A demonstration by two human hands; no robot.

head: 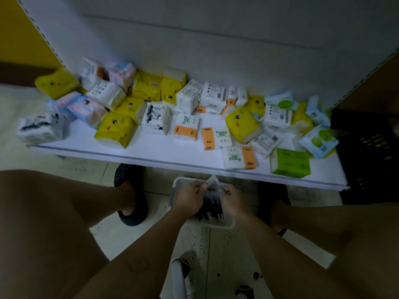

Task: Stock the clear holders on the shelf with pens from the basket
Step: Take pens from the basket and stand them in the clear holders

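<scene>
While the white shelf [151, 147] is spanning the view with tissue packs [114, 130] lying scattered across it, no clear holders are showing anywhere on it. Below its front edge, the basket [224, 225] is sitting on the floor [216, 255] between the person's feet. The left hand [187, 197] and the right hand [235, 201] are meeting over the basket. The fingers of both are curling closed on a clear wrapper [212, 182], each hand pinching one side of its upper end. The pens [210, 209] are hanging as a dark, slim bundle between the hands, seemingly inside that wrapper and just over the basket. Blur is hiding their number and their caps. Judged from this, the step in hand is opening the pack. It is going best if the hands are pulling apart only at the top seam. Keeping the bundle low over the basket is letting any loose pens drop back in, and keeping the pens parallel is readying them for lifting out as one group.
</scene>
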